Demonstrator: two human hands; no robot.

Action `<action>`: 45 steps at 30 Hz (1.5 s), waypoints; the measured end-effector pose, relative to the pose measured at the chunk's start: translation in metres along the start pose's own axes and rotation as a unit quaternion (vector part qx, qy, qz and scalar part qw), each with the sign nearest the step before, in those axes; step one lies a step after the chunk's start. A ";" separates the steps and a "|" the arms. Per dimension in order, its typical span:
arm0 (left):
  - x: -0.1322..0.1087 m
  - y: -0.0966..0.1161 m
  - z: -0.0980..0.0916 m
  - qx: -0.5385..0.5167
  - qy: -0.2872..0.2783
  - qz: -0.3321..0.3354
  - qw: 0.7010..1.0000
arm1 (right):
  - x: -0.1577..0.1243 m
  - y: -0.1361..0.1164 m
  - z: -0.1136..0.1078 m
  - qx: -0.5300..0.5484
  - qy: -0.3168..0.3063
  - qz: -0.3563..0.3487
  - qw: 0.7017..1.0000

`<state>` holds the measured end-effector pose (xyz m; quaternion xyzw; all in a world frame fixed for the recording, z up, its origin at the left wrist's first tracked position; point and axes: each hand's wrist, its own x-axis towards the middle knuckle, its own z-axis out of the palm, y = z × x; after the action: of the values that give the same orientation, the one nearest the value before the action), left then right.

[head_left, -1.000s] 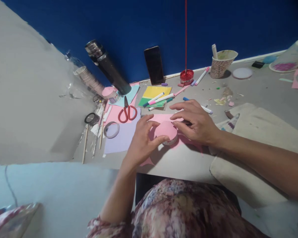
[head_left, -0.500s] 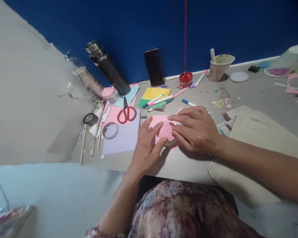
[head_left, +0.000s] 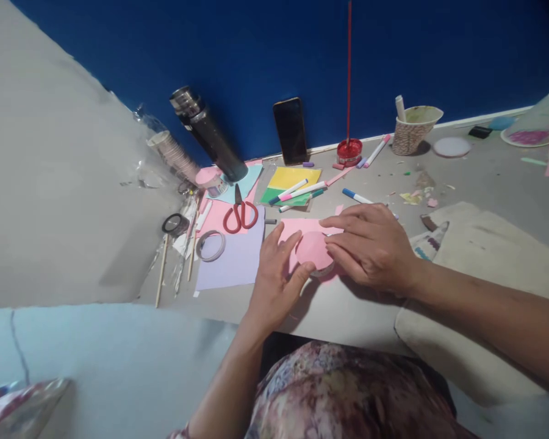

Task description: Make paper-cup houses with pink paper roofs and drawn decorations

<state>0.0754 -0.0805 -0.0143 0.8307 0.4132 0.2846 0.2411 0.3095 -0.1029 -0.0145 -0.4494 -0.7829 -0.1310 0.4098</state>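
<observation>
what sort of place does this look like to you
Probably a craft corner, at a table against a blue wall: red-handled scissors lie on coloured paper, markers are scattered about, and a pink circle lies between left hand and right hand.

A grey tabletop (head_left: 494, 201) carries, on its left, a black tape roll (head_left: 174, 224), wooden sticks (head_left: 162, 271) and a lilac paper sheet (head_left: 229, 271), with a pink sheet (head_left: 297, 226) near the middle. Along the far side stand a phone (head_left: 290, 131), a red dish (head_left: 349, 155) and a patterned paper cup (head_left: 409, 137), a white lid (head_left: 452, 147) lying flat to the cup's right. A blue-capped marker (head_left: 357, 196) lies right of centre, paper scraps (head_left: 412, 198) farther right, and a beige cloth (head_left: 485, 256) covers part of the near right.
</observation>
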 end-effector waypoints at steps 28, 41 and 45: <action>0.058 0.002 -0.043 -0.492 0.147 -0.172 0.840 | -0.003 0.039 0.023 0.097 0.083 0.108 0.986; 0.063 0.007 -0.035 -0.526 0.074 -0.138 0.836 | 0.005 0.023 0.012 0.284 0.024 0.260 0.923; 0.061 0.007 -0.028 -0.517 0.044 -0.115 0.847 | 0.009 0.018 0.006 0.363 -0.041 0.346 0.864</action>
<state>0.0910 -0.0294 0.0276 0.5188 0.3093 0.4637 0.6482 0.3182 -0.0839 -0.0143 -0.5160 -0.5853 0.3318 0.5302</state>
